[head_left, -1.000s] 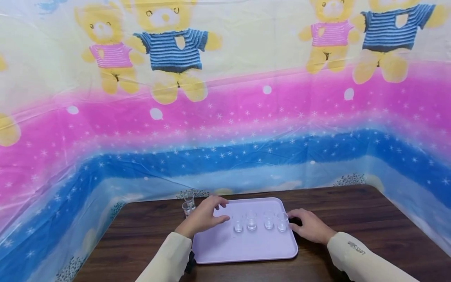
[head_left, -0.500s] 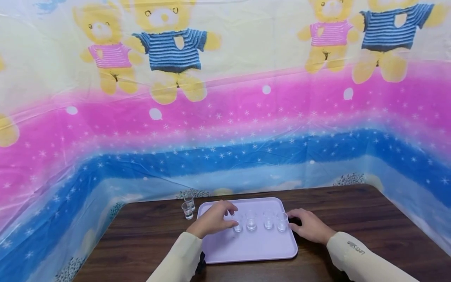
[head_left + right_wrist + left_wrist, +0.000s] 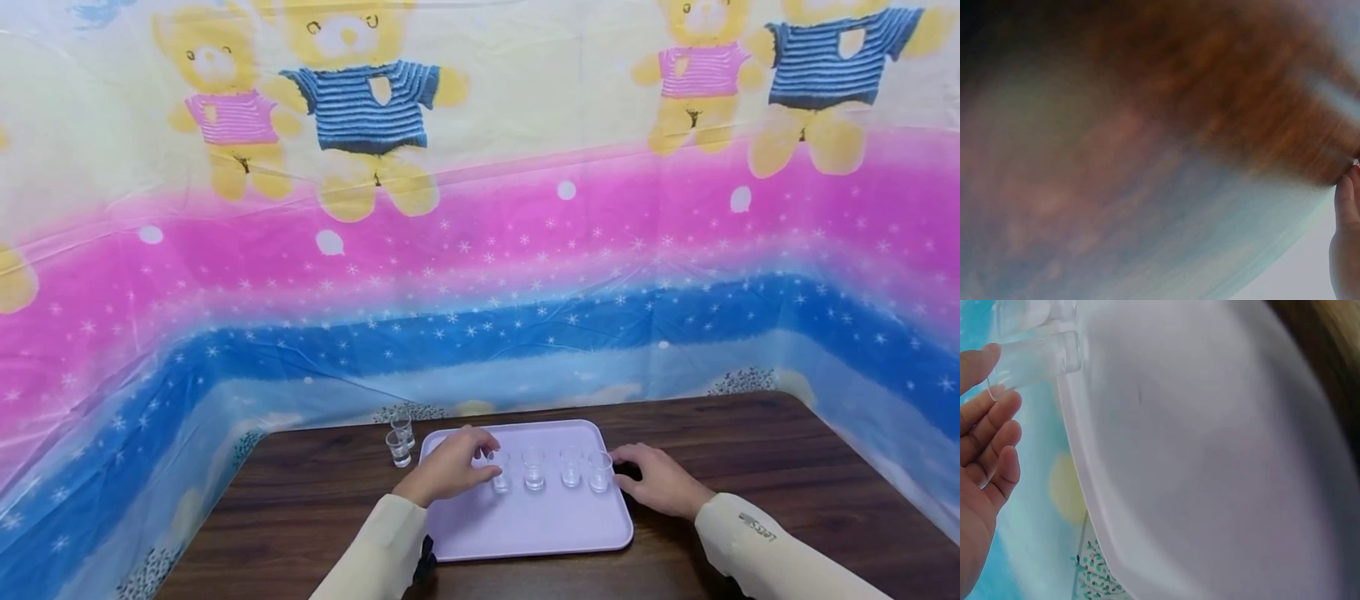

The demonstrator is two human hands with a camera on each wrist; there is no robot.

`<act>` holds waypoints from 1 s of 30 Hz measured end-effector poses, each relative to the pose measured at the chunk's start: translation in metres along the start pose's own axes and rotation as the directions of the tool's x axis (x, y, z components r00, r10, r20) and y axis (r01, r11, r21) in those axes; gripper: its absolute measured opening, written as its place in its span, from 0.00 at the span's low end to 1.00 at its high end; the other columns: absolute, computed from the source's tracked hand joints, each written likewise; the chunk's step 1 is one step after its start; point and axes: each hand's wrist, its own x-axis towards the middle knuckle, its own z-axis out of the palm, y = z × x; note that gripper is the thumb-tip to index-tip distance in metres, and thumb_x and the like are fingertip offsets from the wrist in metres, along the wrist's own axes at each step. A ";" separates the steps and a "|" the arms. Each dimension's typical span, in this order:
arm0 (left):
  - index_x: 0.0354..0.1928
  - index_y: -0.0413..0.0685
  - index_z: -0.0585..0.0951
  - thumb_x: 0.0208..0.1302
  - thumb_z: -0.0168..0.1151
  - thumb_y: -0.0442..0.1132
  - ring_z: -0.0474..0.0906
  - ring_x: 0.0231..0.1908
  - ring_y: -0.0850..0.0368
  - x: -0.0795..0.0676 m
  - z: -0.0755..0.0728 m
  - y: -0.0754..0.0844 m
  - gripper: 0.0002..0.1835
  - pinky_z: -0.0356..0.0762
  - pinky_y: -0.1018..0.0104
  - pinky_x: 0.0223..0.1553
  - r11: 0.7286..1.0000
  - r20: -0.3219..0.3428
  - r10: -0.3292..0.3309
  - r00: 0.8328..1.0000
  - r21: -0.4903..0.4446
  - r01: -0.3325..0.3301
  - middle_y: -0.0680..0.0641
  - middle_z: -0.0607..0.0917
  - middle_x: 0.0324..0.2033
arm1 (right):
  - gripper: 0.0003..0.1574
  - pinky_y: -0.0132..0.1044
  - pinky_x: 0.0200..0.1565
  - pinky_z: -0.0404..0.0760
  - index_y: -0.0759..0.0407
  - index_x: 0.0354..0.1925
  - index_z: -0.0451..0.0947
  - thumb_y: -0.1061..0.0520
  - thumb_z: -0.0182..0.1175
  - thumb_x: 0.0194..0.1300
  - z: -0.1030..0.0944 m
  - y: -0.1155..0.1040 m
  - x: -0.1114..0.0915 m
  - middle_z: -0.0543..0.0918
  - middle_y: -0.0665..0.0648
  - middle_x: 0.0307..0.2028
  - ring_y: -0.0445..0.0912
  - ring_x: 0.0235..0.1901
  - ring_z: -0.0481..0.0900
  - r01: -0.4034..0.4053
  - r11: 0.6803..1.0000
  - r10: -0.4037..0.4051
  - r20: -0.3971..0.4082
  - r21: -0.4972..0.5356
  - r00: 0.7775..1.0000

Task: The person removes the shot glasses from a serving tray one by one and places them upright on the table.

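Several small clear shot glasses stand in a row on the light purple tray (image 3: 555, 529). My left hand (image 3: 453, 462) pinches the leftmost shot glass (image 3: 502, 482) near its rim, between thumb and fingers. In the left wrist view, this shot glass (image 3: 1041, 359) has its base at the tray surface, and the other fingers of the left hand (image 3: 982, 437) are loosely bent. At the tray's right edge is my right hand (image 3: 660, 482), thumb and forefinger apart, their tips beside the rightmost shot glass (image 3: 600, 475). Only part of the right hand (image 3: 1346, 250) shows in the right wrist view.
Two more shot glasses (image 3: 399, 450) stand on the dark wooden table (image 3: 300, 500), left of the tray's back corner. A printed curtain (image 3: 480, 333) with bears and snowflakes hangs behind the table and along its sides.
My left hand has moved right, from open beside the row to the leftmost shot glass, and now pinches it. That shot glass has shifted slightly left. My right hand has stayed in place.
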 end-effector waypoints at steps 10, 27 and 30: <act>0.44 0.41 0.81 0.59 0.67 0.40 0.75 0.36 0.54 -0.020 -0.023 -0.018 0.14 0.74 0.64 0.36 1.000 -0.084 0.004 0.996 0.024 -0.002 0.49 0.79 0.35 | 0.19 0.55 0.55 0.68 0.55 0.52 0.78 0.57 0.64 0.61 0.000 -0.003 0.000 0.78 0.55 0.50 0.55 0.55 0.73 -0.003 1.000 0.003 0.014 0.011 1.000; 0.44 0.39 0.82 0.57 0.68 0.36 0.75 0.32 0.56 -0.068 -0.068 -0.062 0.14 0.75 0.64 0.32 0.989 -0.196 -0.146 0.970 0.011 0.151 0.46 0.80 0.33 | 0.20 0.55 0.54 0.68 0.57 0.52 0.78 0.56 0.64 0.61 -0.002 -0.002 -0.001 0.79 0.56 0.49 0.56 0.54 0.73 0.013 1.000 -0.013 0.014 -0.003 1.000; 0.44 0.38 0.82 0.56 0.69 0.35 0.74 0.31 0.59 -0.076 -0.071 -0.067 0.14 0.75 0.64 0.32 0.985 -0.205 -0.166 0.965 0.020 0.173 0.47 0.79 0.33 | 0.20 0.55 0.54 0.68 0.56 0.52 0.78 0.56 0.64 0.61 -0.002 -0.002 0.000 0.79 0.56 0.49 0.56 0.54 0.73 0.012 1.000 -0.012 0.015 -0.001 1.000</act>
